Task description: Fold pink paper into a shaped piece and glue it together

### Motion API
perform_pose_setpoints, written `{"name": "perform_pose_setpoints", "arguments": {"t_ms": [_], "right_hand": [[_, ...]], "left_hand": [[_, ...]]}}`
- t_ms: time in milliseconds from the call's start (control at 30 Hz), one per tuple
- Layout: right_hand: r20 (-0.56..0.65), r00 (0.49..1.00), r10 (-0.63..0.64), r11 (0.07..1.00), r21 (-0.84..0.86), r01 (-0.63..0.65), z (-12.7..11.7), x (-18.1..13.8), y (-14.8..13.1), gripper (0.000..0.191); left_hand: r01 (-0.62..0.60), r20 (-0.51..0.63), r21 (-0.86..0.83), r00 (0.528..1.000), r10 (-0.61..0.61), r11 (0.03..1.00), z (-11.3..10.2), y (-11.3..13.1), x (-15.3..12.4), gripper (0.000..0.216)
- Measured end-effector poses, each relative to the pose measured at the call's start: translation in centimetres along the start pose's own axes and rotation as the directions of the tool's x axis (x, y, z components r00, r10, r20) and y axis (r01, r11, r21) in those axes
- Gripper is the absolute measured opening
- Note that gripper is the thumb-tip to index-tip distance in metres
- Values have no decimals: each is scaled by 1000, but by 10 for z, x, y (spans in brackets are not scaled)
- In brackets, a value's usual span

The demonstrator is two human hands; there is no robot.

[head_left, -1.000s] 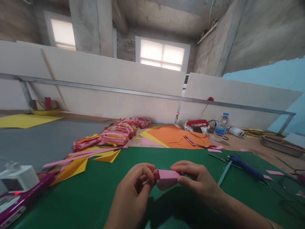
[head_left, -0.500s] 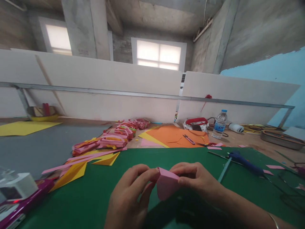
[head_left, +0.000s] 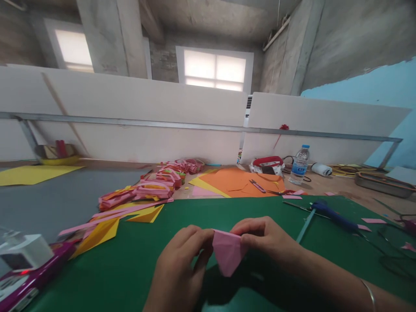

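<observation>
A small piece of folded pink paper (head_left: 226,253) hangs between my two hands above the green mat (head_left: 188,210). Its top edge is pinched at both corners, and it narrows to a blunt point below. My left hand (head_left: 183,260) is closed on the upper left corner. At the upper right corner, my right hand (head_left: 264,238) grips it between thumb and fingers; the back of the paper is hidden. Beyond the right hand lie a blue glue gun (head_left: 336,216) and a light blue strip (head_left: 306,225).
Folded pink and orange paper pieces (head_left: 152,186) are piled at the back left, with yellow paper (head_left: 100,236) nearer. Orange sheets (head_left: 240,182) carry small snips (head_left: 257,186). A water bottle (head_left: 299,165) stands at the back right. A purple power strip (head_left: 42,273) with a white charger sits front left.
The pink paper has turned so its face shows more squarely and its lower end looks pointed. Both hands keep their hold and have shifted only slightly. The camera view moved a little.
</observation>
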State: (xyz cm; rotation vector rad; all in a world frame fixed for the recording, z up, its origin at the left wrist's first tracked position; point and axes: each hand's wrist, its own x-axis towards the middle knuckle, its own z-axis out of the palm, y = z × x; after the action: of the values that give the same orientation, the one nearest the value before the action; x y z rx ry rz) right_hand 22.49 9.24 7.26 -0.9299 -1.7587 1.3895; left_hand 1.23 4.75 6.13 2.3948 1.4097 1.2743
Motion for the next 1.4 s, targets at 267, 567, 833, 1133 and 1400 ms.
{"name": "perform_pose_setpoints", "arguments": {"t_ms": [267,567,833,1133,1400], "right_hand": [[-21,998,62,998,21,-62,4,0,1,18],[-55,984,-171,905,-404,135,-1,5,11,15],[-94,985,-144,888,-451,86,-3,3,7,15],[46,987,-154,865,-476,157,-12,1,4,16],[83,977,-198,837,-504,213,-10,0,3,14]], "left_hand": [[108,71,91,991,-115,990,1,0,1,14],[409,352,-127,870,-345,903,5,-8,7,11],[415,457,-169,837,-301,894,13,-6,11,14],[211,504,-64,850,-151,975,16,-11,10,19],[84,477,-62,878,-44,995,31,-35,8,47]]}}
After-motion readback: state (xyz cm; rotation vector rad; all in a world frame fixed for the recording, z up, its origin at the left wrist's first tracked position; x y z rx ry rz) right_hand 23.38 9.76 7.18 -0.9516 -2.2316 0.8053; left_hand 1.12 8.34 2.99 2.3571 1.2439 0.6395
